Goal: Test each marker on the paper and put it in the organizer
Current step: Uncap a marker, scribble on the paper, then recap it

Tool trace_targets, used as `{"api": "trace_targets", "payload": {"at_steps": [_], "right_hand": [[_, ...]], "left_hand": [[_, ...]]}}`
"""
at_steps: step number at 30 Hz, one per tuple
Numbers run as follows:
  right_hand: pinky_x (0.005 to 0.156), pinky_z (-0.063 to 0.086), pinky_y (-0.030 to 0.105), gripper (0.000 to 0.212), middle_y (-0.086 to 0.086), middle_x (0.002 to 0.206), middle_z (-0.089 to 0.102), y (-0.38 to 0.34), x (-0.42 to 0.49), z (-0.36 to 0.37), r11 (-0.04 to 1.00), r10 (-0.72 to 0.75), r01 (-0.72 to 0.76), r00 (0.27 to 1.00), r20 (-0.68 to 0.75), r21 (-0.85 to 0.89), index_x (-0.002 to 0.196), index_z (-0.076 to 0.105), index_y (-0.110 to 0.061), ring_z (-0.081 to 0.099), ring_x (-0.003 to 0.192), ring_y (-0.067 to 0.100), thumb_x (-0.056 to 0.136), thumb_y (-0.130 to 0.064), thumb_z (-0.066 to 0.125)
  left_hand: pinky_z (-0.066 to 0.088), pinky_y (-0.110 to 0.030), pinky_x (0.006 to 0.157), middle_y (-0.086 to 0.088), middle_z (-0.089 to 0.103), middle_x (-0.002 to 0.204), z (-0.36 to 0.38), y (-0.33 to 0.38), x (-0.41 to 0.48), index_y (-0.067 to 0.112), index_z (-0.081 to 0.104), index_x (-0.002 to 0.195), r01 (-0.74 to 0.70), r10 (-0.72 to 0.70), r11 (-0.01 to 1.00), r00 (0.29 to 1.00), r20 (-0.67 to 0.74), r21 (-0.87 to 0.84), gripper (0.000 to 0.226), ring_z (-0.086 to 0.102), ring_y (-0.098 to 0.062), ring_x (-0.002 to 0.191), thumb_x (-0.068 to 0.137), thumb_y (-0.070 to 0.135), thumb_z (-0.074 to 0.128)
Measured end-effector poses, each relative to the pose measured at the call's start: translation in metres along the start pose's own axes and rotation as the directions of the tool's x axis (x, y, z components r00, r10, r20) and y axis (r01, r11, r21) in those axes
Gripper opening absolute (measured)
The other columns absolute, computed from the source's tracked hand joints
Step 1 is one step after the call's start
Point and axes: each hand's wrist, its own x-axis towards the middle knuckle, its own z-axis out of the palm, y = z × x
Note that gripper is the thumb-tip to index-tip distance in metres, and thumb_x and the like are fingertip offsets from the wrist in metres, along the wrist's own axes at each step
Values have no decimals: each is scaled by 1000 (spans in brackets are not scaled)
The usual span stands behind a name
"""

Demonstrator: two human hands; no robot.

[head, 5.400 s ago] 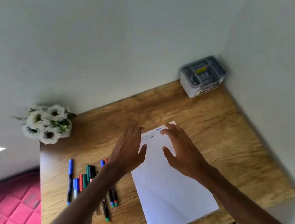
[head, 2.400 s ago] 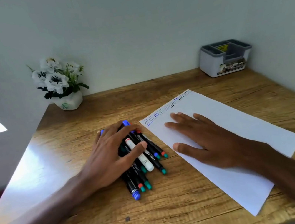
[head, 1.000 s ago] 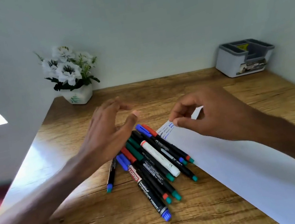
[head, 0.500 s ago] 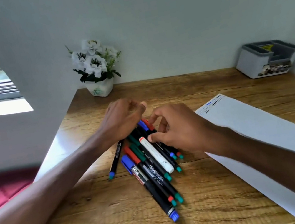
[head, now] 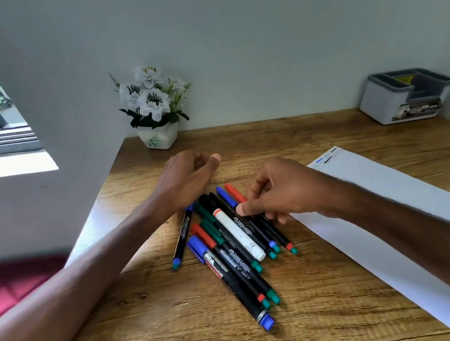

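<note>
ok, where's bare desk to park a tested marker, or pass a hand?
Free: the wood between the flower pot and organizer along the wall, and the near edge in front of the marker pile. Crowded: the middle, with the pile, the left hand, the right hand and the paper.

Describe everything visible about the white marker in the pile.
The white marker is the only white-bodied pen in the pile of markers: a smooth, plastic-looking barrel with small dark print, an orange band near its far end and a black cap beyond that. It lies flat and diagonal on the pile, near end toward the camera. The right hand has its thumb just beside it; contact is unclear.
</note>
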Motion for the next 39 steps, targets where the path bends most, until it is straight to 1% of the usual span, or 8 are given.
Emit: {"api": "trace_targets", "payload": {"at_steps": [7, 10, 19, 25, 29, 33, 36, 39], "right_hand": [[67, 57, 28, 20, 8, 84, 68, 27, -23, -49, 929, -11, 56, 992, -123, 366, 104, 75, -6, 66, 76, 19, 101, -18, 59], [57, 50, 30, 22, 9, 78, 66, 45, -28, -66, 884, -24, 99, 986, -167, 457, 102, 76, -4, 62, 69, 20, 103, -10, 55], [50, 33, 26, 25, -4, 67, 72, 73, -31, -70, 908, -412, 407, 833, -368, -96, 104, 81, -30, 45, 51, 11, 93, -43, 63], [56, 48, 32, 27, -21, 92, 78, 83, -22, -50, 874, -474, 358, 779, -411, -330, 116, 75, -40, 66, 69, 7, 97, -49, 58], [56, 36, 13, 29, -37, 73, 65, 81, -20, -48, 892, -414, 290, 832, -370, -346, 116, 73, -43, 62, 72, -6, 99, -53, 52], [60, 41, 39, 17, -11, 66, 66, 87, -17, -50, 977, -168, 204, 907, -386, 56, 109, 58, -33, 55, 60, 12, 108, -27, 42], [55, 40, 30, 37, 5, 74, 68, 82, -21, -63, 823, -119, 299, 922, -368, 484, 97, 63, -16, 52, 63, 15, 103, 6, 35], [61, 55, 28, 36, 14, 94, 72, 78, -26, -71, 651, -116, 285, 953, -279, 704, 109, 72, -7, 64, 81, 18, 98, 7, 41]], "left_hand": [[49, -40, 104, 11, 66, 133, 9, 9, -4, 23, 70, 121, -203, 206, 978, 972, -109, 41, 27, 57, -7, 125, 101, 37, 60], [56, -30, 99, 14, 69, 127, 12, 29, -3, 23, 67, 126, -311, 308, 948, 950, -53, -65, 28, 64, 3, 114, 101, 34, 61], [58, -25, 68, 8, 78, 107, 45, 80, 13, 15, 72, 127, -672, 672, 741, 740, 33, -10, 27, 70, 2, 82, 103, 22, 61], [56, -16, 88, -5, 73, 124, 42, 57, 9, 4, 66, 132, -762, 760, 644, 648, 55, 67, 35, 69, -9, 108, 101, 19, 63], [59, -26, 85, -9, 76, 120, 35, 53, 13, 4, 68, 130, -807, 797, 567, 588, 139, 165, 31, 75, -18, 101, 102, 16, 62], [58, -39, 72, 1, 74, 101, 36, 40, 25, 14, 66, 125, -645, 606, 732, 764, 223, 220, 25, 70, -15, 83, 106, 25, 53], [58, -44, 79, 7, 76, 97, 30, 29, 33, 15, 62, 119, -466, 442, 882, 869, 220, 70, 21, 72, -7, 89, 106, 28, 53], [59, -47, 90, 7, 79, 104, 29, 30, 31, 12, 61, 118, -390, 401, 915, 852, 337, -104, 21, 73, -5, 101, 107, 28, 52]]}}
